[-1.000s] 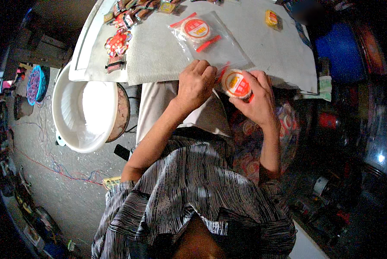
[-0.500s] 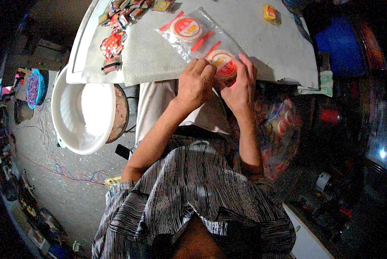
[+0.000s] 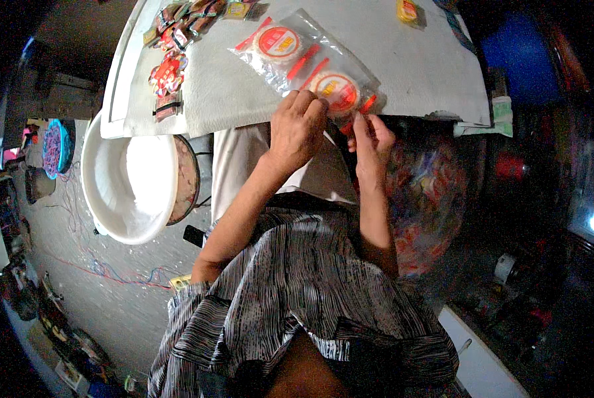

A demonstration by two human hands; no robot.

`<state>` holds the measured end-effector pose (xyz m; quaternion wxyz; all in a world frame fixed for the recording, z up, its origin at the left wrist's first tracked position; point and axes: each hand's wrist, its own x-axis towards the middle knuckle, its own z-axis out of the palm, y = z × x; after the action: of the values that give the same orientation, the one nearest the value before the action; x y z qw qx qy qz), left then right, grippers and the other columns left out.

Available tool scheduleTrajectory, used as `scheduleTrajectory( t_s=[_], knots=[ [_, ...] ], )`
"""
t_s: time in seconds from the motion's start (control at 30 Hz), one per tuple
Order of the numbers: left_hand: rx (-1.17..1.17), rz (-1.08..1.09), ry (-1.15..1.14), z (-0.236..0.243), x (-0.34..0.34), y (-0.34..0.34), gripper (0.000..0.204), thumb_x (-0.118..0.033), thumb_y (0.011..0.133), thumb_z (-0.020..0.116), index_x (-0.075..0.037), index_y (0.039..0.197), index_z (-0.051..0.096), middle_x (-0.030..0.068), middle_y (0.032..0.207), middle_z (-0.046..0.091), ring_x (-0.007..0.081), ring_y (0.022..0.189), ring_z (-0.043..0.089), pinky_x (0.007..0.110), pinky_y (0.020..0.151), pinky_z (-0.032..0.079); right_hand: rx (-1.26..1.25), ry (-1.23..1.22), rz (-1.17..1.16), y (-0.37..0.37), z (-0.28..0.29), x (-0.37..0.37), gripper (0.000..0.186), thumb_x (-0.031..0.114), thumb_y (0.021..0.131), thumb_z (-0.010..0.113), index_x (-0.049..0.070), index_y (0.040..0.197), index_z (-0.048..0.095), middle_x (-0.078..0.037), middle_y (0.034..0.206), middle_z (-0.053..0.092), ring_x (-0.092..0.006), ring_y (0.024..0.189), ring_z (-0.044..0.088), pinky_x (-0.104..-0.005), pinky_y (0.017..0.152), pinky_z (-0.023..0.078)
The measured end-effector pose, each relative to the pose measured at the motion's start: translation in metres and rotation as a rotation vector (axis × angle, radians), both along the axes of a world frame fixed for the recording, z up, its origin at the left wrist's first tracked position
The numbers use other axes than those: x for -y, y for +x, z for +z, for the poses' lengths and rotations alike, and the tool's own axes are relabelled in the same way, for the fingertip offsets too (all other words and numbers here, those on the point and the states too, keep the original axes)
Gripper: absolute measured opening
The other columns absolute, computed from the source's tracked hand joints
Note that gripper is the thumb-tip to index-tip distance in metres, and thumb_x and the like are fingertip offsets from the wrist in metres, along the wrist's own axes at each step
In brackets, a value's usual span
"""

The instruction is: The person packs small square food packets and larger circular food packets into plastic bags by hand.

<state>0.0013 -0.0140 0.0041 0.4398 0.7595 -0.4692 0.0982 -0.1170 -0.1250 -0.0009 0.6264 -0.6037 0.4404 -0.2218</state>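
Note:
A long clear plastic packet (image 3: 308, 61) with red trim lies slanted over the near part of the white-covered table (image 3: 244, 93). Two round pale pieces with red-and-white round labels show through it, one up and left, the other close to my hands. My left hand (image 3: 298, 126) has its fingers closed on the packet's near left edge; the fingertips are partly hidden. At the near right corner, my right hand (image 3: 371, 142) pinches the packet's red-edged end between thumb and fingers.
Small wrapped packets (image 3: 194, 16) and a red flower-shaped piece (image 3: 168, 73) lie at the table's left. A yellow packet (image 3: 406, 10) sits far right. A white basin (image 3: 98, 179) stands left of my legs. A large clear bag (image 3: 426, 205) with red-printed contents is below right.
My right hand has slid down from the near round piece to the packet's end corner, uncovering the label. My left hand keeps its hold. The view has shifted slightly.

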Motion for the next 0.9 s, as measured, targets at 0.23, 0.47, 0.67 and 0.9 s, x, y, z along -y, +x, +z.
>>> scheduleTrajectory(
  t_s=[0.23, 0.47, 0.67, 0.9],
  knots=[
    [0.079, -0.066, -0.036, 0.005, 0.005, -0.002, 0.018, -0.005, 0.067, 0.062, -0.004, 0.083, 0.056, 0.0119, 0.082, 0.053, 0.0321, 0.074, 0.055, 0.043, 0.062, 0.046, -0.004, -0.413, 0.007, 0.028, -0.059, 0.002, 0.027, 0.008, 0.080, 0.061, -0.003, 0.104, 0.063, -0.019, 0.096, 0.066, -0.0283, 0.091, 0.062, -0.0394, 0.085, 0.048],
    [0.060, -0.069, -0.031, 0.003, 0.006, -0.004, 0.020, 0.000, 0.072, 0.062, -0.004, 0.092, 0.062, 0.0121, 0.082, 0.056, 0.0320, 0.075, 0.056, 0.043, 0.064, 0.047, -0.030, -0.352, -0.094, 0.016, -0.013, -0.002, 0.034, 0.032, 0.098, 0.055, 0.002, 0.085, 0.064, 0.005, 0.071, 0.054, -0.0081, 0.068, 0.047, -0.0278, 0.062, 0.041],
    [0.119, -0.146, 0.018, 0.007, 0.006, -0.019, 0.023, 0.002, 0.076, 0.063, -0.005, 0.098, 0.065, 0.0115, 0.088, 0.061, 0.0314, 0.076, 0.058, 0.042, 0.067, 0.048, -0.139, -0.141, 0.255, 0.019, 0.019, 0.008, 0.052, 0.048, 0.093, 0.053, -0.001, 0.077, 0.064, -0.005, 0.065, 0.061, -0.0093, 0.063, 0.055, -0.0316, 0.056, 0.045],
    [0.067, -0.220, 0.058, 0.014, -0.002, -0.030, 0.025, 0.000, 0.079, 0.065, -0.005, 0.104, 0.066, 0.0135, 0.096, 0.064, 0.0329, 0.082, 0.060, 0.041, 0.072, 0.050, 0.105, -0.333, 0.090, 0.020, -0.047, 0.001, 0.029, 0.027, 0.092, 0.063, -0.002, 0.089, 0.065, 0.000, 0.067, 0.061, -0.0059, 0.063, 0.052, -0.0268, 0.055, 0.044]
  ],
)
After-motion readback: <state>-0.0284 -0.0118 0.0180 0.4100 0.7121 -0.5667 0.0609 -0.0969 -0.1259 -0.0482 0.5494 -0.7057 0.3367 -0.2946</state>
